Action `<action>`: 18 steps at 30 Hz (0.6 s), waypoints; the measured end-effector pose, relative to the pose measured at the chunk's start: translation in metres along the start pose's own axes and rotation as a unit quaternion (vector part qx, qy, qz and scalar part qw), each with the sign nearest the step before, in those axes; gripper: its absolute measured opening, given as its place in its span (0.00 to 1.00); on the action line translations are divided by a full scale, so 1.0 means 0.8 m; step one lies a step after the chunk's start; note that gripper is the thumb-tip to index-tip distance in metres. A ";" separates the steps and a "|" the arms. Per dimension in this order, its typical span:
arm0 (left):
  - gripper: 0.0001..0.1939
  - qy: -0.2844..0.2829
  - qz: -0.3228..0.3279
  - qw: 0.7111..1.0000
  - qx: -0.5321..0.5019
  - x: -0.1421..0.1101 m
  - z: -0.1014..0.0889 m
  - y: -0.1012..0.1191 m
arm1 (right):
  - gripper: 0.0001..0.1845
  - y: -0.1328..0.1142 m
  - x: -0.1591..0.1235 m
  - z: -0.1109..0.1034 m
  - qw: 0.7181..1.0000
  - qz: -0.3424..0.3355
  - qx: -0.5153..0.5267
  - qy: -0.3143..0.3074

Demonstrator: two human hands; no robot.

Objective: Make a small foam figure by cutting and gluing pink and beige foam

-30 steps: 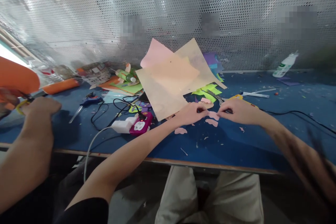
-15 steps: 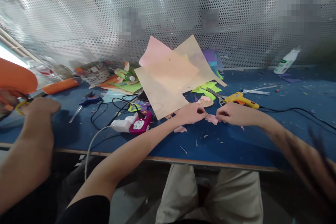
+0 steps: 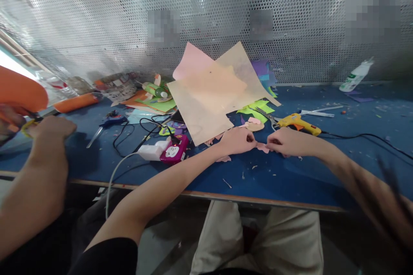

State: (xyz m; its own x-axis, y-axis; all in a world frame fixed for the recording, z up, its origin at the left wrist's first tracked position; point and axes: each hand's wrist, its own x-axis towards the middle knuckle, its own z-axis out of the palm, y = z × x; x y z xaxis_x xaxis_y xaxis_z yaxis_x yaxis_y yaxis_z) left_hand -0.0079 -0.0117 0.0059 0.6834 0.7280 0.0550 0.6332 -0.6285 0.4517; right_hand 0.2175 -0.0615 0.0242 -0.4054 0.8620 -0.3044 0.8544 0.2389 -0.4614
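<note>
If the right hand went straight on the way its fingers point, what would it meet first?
The pink piece, apparently touching the right hand; just past it, the left hand, though depth is hard to judge.

Behind the blue desk, I see a silvery perforated metal panel stretching across the view, streaked with bright reflections. White light glows at far left. Below, my feed shows dim grey floor.
</note>
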 end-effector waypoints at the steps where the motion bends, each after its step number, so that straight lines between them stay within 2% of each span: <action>1: 0.13 0.000 -0.004 1.000 0.003 0.000 0.000 0.001 | 0.24 -0.001 0.000 0.000 1.000 0.003 0.000 0.002; 10: 0.13 0.003 -0.009 1.000 0.022 0.001 0.001 0.001 | 0.24 0.000 0.004 0.006 1.000 0.018 0.013 0.009; 14: 0.09 0.012 -0.005 0.999 0.033 0.001 0.002 0.001 | 0.25 0.007 0.004 0.007 0.999 0.036 0.006 0.004; 16: 0.08 0.016 0.003 0.999 0.041 0.000 0.002 0.001 | 0.23 0.010 0.005 0.007 0.999 0.041 -0.007 0.018; 18: 0.09 0.019 0.016 0.999 0.047 -0.001 0.000 0.001 | 0.20 0.010 0.008 0.006 0.998 0.014 -0.025 0.060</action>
State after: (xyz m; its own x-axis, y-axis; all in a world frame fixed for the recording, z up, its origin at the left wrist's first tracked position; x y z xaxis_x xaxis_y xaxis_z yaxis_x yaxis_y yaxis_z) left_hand -0.0081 -0.0130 0.0061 0.6900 0.7165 0.1025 0.6445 -0.6727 0.3634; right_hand 0.2204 -0.0560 0.0146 -0.3426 0.9150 -0.2130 0.8808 0.2339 -0.4117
